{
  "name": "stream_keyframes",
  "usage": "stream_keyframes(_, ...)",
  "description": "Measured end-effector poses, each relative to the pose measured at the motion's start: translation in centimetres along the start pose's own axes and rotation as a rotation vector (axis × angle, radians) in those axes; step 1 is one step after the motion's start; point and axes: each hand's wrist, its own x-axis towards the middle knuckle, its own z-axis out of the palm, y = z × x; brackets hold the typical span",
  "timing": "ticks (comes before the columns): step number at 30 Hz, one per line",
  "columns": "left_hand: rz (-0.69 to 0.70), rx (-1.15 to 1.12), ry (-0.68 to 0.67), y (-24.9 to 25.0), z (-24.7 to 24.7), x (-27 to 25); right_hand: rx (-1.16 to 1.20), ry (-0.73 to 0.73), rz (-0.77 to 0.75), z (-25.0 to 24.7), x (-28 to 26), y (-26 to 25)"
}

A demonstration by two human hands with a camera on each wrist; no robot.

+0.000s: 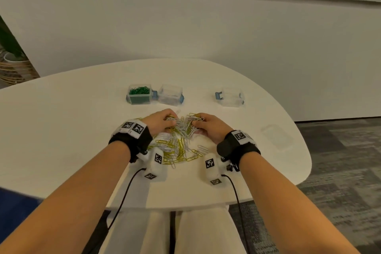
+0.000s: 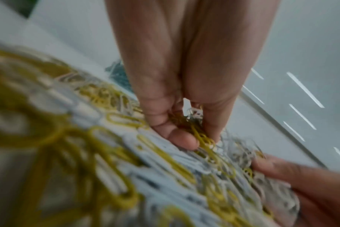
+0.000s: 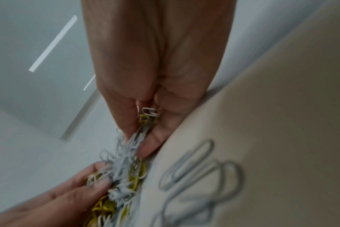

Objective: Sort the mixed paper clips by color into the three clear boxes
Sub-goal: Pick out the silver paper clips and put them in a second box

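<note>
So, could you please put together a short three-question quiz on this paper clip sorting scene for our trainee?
1. True or false: the left box holds green clips.
2. Which colours remain in the pile? A) red and blue B) yellow and white C) only green
3. Fill in: the left hand and right hand both grip a tangled clump of ____.

Key: 1 true; 2 B; 3 clips.

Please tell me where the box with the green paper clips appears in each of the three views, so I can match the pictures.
Head: the clear plastic box of green paper clips stands leftmost of three boxes, beyond both hands.
Left wrist: a blurred dark green patch left of the left hand, probably that box.
Right wrist: not in view.
Shared landmark: the tangled pile of yellow and white paper clips.
</note>
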Motion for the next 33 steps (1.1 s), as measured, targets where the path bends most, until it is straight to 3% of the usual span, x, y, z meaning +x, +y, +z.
stream_keyframes(3, -0.022, -0.518, 0.045, -1.0, 0.0, -0.6, 0.158, 0.005, -0.03, 0.2, -0.1, 0.0)
stream_keyframes(9, 0.016, -0.953, 0.136, -2.0, -0.4, -1.3, 0.357, 0.139, -0.141, -0.1, -0.7, 0.8)
stream_keyframes(24, 0.047, -0.91, 0.231, -1.8, 0.2, -1.5, 0.401, 0.255, -0.254, 1.1, -1.7, 0.3)
stream_keyframes(28, 0.075, -0.826, 0.232, -2.4, 0.3, -1.5, 0.1, 0.232, -0.223, 1.9, -1.4, -0.3)
stream_keyframes(33, 0.08, -0.736, 0.223, -1.1, -0.4, -2.2, -0.766, 0.16, -0.19, 2.3, -1.1, -2.9)
